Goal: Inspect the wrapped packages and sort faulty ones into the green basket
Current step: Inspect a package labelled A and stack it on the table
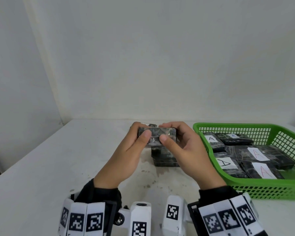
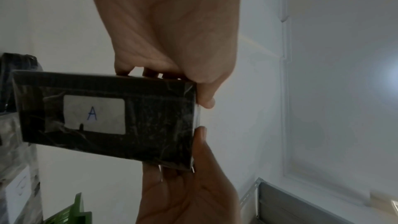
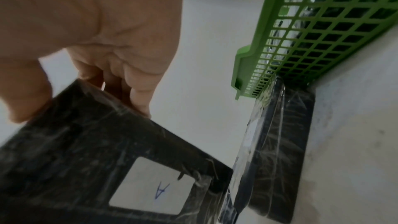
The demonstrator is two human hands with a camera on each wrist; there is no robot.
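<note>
Both hands cover the ends of the held package point(image 1: 156, 136) in the head view, fingers hidden behind it; its white label point(image 2: 94, 114) faces away there and shows only from the wrists. The stack of packages point(image 1: 165, 159) on the surface sits partly behind the right hand point(image 1: 186, 150). The green basket point(image 1: 255, 189) runs off the right edge. In the right wrist view the package is blurred and cut off at the bottom.

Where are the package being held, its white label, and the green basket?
held package point(image 1: 156, 136), head view, its near edge between the thumbs.
white label point(image 2: 94, 114), left wrist view, middle, by the letter A.
green basket point(image 1: 255, 189), head view, its front wall.
</note>
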